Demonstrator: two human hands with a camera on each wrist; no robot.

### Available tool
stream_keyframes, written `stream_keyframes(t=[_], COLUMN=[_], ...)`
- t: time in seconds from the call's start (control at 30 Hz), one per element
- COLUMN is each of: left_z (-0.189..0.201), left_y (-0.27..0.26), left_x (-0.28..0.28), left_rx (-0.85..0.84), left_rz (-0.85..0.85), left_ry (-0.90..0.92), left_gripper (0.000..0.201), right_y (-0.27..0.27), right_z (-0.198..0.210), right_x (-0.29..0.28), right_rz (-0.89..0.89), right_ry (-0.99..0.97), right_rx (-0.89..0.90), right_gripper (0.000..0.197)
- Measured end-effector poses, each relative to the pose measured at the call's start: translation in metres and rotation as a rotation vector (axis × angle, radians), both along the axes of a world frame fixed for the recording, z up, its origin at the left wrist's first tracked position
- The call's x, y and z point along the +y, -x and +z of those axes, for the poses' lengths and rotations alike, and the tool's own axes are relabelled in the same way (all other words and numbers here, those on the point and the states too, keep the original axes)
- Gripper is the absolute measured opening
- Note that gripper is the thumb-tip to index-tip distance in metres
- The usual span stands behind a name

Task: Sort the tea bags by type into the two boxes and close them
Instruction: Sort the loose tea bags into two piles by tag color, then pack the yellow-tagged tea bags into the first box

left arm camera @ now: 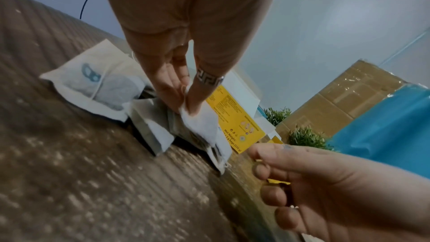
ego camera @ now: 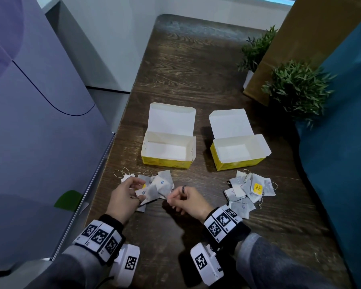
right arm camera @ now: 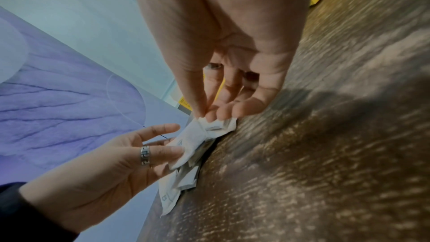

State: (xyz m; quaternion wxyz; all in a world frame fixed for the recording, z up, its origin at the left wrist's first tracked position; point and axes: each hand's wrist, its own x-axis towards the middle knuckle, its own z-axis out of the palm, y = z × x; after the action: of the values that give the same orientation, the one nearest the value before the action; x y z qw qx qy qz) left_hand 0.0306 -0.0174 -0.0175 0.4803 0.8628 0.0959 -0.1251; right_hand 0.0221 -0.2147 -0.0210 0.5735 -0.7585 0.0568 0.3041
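Two open yellow boxes stand side by side in the head view, the left box (ego camera: 146, 161) and the right box (ego camera: 221, 163), both with white insides and lids up. In front of the left box lies a pile of tea bags with blue marks (ego camera: 162, 181). A second pile with yellow tags (ego camera: 256, 187) lies before the right box. My left hand (ego camera: 141, 190) pinches the corner of a blue-marked tea bag (left arm camera: 202, 124) from the left pile. My right hand (ego camera: 170, 198) pinches a tea bag (right arm camera: 216, 126) at that pile's right edge.
The dark wooden table (ego camera: 186, 80) runs away from me. Two potted plants (ego camera: 298, 88) and a cardboard box (ego camera: 300, 38) stand at the far right. A blue cushion (ego camera: 342, 142) borders the right side, a purple panel (ego camera: 40, 111) the left edge.
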Motion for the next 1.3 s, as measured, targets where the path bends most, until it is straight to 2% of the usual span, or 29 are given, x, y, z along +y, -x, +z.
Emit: stream_keyframes(t=[0.1,0.2,0.27,0.37,0.43,0.5,0.6,0.7,0.77,0.87,1.0,1.07,1.13,1.2,1.3], left_z=[0.001,0.008,0.023,0.049,0.061,0.067,0.069,0.063,0.058,0.053,0.043,0.038,0.034,0.032,0.035], left_y=[-0.003,-0.008,-0.018,-0.054,-0.088,-0.123,-0.166,-0.192,-0.197,-0.192,-0.163,-0.147,-0.136,-0.13,-0.125], left_x=[0.0,0.0,-0.002,-0.01,-0.015,-0.019,-0.025,-0.022,-0.017,-0.01,0.001,0.005,0.01,0.015,0.018], left_rx=[0.001,-0.044,-0.131,-0.198,-0.157,-0.094,0.038,0.116,0.088,-0.174,-0.398,-0.516,-0.629,-0.693,-0.71], left_rz=[-0.091,-0.112,-0.041,0.106,0.199,0.227,0.11,-0.087,-0.201,-0.311,-0.442,-0.527,-0.625,-0.691,-0.714], left_ry=[-0.151,-0.248,-0.196,-0.023,0.116,0.159,0.182,0.099,0.029,-0.012,-0.071,-0.14,-0.21,-0.239,-0.262], left_gripper=[0.035,0.038,0.036,0.039,0.047,0.056,0.075,0.092,0.08,0.027,0.043,0.038,0.04,0.033,0.015], right_y=[-0.003,-0.014,-0.024,-0.042,-0.055,-0.064,-0.075,-0.083,-0.086,-0.089,-0.088,-0.087,-0.085,-0.083,-0.081], right_z=[0.004,0.017,0.029,0.035,0.031,0.023,0.012,0.004,0.0,-0.003,-0.001,0.002,0.003,0.005,0.009], right_x=[-0.005,-0.015,-0.022,-0.031,-0.033,-0.035,-0.032,-0.027,-0.025,-0.023,-0.025,-0.027,-0.028,-0.027,-0.025], right_rz=[-0.07,-0.179,-0.277,-0.41,-0.436,-0.398,-0.322,-0.291,-0.31,-0.346,-0.377,-0.368,-0.344,-0.325,-0.309], right_ry=[0.033,0.116,0.168,0.25,0.299,0.347,0.388,0.403,0.406,0.393,0.379,0.367,0.369,0.365,0.381], right_rx=[-0.013,-0.172,-0.305,-0.433,-0.408,-0.325,-0.214,-0.161,-0.118,-0.103,-0.101,-0.071,-0.052,-0.052,-0.074], right_gripper=[0.019,0.015,0.008,0.019,0.027,0.036,0.054,0.054,0.049,0.036,0.024,0.028,0.041,0.05,0.049])
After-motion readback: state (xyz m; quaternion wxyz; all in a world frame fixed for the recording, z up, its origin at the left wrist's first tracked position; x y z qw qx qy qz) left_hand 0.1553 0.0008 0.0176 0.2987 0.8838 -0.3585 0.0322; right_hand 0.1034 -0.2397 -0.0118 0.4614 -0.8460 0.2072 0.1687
